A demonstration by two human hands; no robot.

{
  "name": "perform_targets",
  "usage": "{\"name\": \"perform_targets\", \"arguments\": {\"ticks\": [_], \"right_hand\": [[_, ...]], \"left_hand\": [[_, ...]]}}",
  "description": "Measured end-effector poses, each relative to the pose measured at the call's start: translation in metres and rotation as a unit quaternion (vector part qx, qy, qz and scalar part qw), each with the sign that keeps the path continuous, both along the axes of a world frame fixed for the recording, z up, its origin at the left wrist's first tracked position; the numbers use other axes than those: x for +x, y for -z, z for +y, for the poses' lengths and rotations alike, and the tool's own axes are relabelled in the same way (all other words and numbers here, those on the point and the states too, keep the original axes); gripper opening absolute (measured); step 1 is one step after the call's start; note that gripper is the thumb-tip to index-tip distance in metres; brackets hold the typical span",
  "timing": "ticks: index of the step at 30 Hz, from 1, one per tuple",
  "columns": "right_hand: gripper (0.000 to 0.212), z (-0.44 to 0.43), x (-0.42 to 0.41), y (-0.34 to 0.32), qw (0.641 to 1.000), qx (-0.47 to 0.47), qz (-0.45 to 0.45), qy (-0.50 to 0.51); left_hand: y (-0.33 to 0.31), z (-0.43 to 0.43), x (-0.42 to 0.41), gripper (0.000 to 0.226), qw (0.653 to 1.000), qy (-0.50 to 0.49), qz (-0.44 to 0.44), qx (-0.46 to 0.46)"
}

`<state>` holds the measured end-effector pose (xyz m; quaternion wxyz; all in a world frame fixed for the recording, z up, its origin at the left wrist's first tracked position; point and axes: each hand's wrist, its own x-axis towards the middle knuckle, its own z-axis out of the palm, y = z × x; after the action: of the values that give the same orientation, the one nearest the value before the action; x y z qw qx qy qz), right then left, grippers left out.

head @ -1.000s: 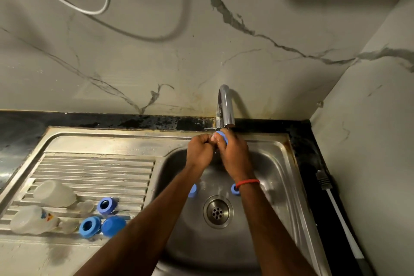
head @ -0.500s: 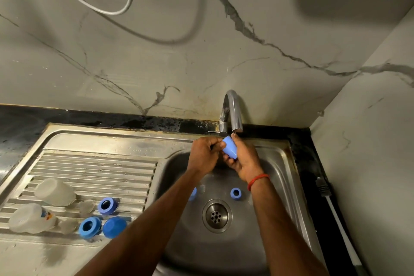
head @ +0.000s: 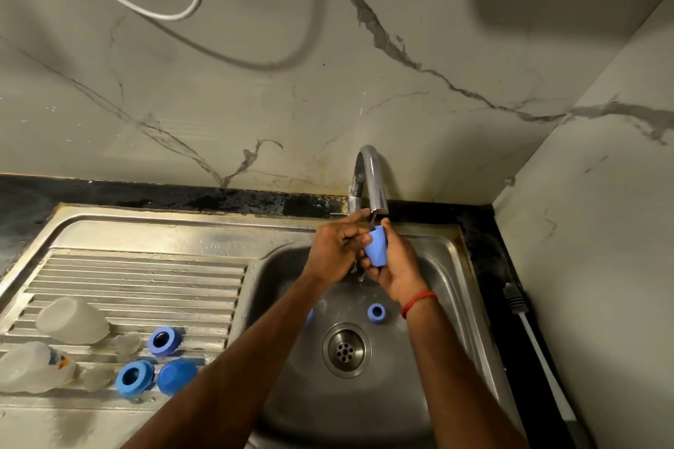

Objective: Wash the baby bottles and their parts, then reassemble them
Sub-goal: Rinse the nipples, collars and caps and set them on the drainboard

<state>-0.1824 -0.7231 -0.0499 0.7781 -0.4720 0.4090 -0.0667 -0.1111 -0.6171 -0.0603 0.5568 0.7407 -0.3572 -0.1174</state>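
A blue bottle cap [head: 376, 246] is gripped by my right hand [head: 397, 266] under the running tap [head: 372, 179]. My left hand [head: 335, 248] is curled against the cap's left side, fingers touching it. In the sink basin [head: 448, 302] lies a blue ring [head: 376, 312]; another blue part [head: 310, 315] peeks out beside my left forearm. On the drainboard [head: 146, 277] lie two clear bottles [head: 71, 319] [head: 34, 366], two clear teats [head: 127, 343] [head: 96, 375], two blue rings [head: 164, 340] [head: 134, 377] and a blue cap [head: 177, 375].
The drain [head: 345, 349] sits mid-basin. A white cable with a grey plug [head: 525, 332] lies on the black counter at right. A marble wall closes the back and the right side. A hose [head: 175, 11] loops on the wall above.
The blue cap has come into full view, turned upright in my right hand under the water stream. Both hands have stayed beneath the spout.
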Motion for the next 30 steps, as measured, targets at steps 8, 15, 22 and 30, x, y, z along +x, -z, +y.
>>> {"name": "perform_targets", "arguments": {"ticks": [8, 15, 22, 30], "right_hand": [[0.041, -0.022, -0.024, 0.015, 0.939, -0.282, -0.133, -0.144], [0.047, -0.017, -0.022, 0.005, 0.885, -0.434, -0.040, -0.162], [0.040, -0.011, -0.018, 0.000, 0.858, -0.498, -0.003, -0.127], [0.039, -0.013, -0.016, -0.001, 0.846, -0.521, 0.005, -0.111]], "left_hand": [[0.014, 0.006, 0.001, 0.020, 0.982, -0.097, 0.156, -0.039], [0.018, 0.007, -0.002, 0.015, 0.968, -0.137, 0.211, 0.017], [0.017, 0.011, -0.002, 0.014, 0.960, -0.158, 0.232, 0.014], [0.018, 0.013, -0.001, 0.014, 0.960, -0.162, 0.228, 0.028]]}}
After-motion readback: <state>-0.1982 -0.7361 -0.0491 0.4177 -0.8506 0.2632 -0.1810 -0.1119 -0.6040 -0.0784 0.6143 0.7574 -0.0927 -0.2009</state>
